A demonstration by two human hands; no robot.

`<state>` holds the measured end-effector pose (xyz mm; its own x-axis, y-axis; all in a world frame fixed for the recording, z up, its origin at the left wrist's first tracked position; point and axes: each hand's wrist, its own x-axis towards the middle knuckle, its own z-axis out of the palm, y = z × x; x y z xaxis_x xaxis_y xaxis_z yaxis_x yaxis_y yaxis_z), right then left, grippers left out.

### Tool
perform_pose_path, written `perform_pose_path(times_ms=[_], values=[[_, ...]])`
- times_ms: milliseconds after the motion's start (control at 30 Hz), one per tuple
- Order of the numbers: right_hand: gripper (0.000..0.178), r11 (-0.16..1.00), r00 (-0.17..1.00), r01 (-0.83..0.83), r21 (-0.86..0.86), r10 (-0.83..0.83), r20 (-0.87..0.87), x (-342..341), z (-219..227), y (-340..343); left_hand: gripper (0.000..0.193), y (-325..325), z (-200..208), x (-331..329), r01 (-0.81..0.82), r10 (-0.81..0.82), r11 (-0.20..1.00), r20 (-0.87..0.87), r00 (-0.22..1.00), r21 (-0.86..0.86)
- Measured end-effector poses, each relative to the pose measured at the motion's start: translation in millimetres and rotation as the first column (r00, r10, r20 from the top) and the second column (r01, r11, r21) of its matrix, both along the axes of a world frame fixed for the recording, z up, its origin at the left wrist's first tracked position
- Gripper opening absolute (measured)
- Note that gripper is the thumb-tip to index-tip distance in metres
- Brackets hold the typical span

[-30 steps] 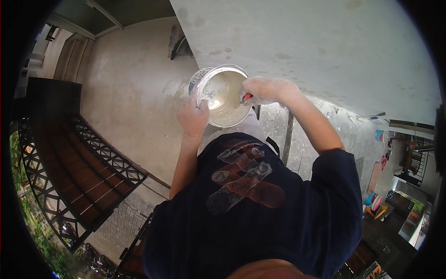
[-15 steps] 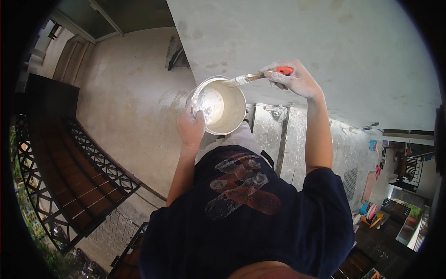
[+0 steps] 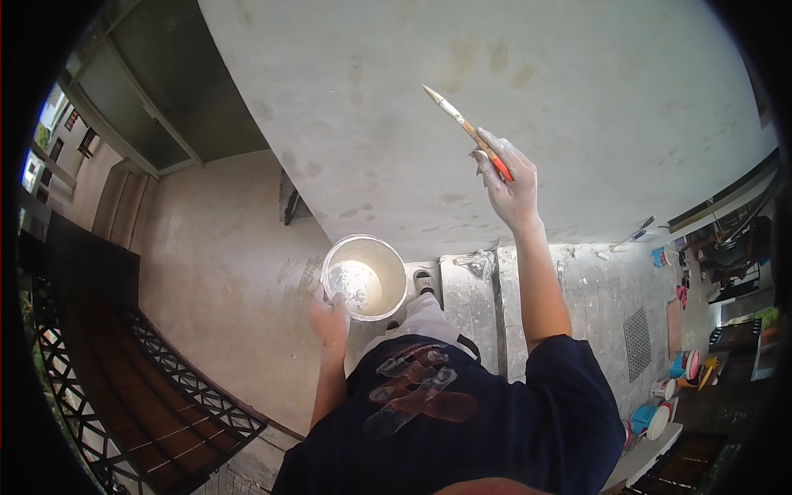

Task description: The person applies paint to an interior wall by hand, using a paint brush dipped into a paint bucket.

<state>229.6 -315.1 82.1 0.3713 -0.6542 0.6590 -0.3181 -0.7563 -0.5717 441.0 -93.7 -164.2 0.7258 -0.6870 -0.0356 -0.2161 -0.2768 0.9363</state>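
Right hand (image 3: 513, 191) pinches the paintbrush (image 3: 466, 128) by its orange handle, bristles up near the pale wall (image 3: 511, 74), while left hand (image 3: 330, 318) clamps the rim of the white paint bucket (image 3: 365, 276) at chest height, within dipping reach.

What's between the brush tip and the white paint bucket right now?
Nothing solid: in the head view only bare, stained pale wall separates the tip of the orange-handled paintbrush from the round white paint bucket.
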Motion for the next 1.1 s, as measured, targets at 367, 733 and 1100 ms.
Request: perform_pose_path(times_ms=[367,733,1100], values=[[0.049,0.856,0.853,0.160,-0.492,-0.371,-0.367,12.7,9.4,-32.8,0.046,-6.0,10.6,-5.4,0.006,-0.004,1.000,0.096,0.995,-0.020],[0.041,0.923,0.726,0.140,-0.358,-0.341,-0.597,11.5,-15.4,-12.7,0.047,-12.9,8.3,-5.5,0.063,-0.057,0.996,0.092,0.994,-0.064],[0.030,0.856,0.950,0.037,-0.516,-0.190,-0.247,1.9,91.3,10.4,0.050,-22.3,5.8,-1.6,0.050,-0.009,0.991,0.305,0.952,-0.126]])
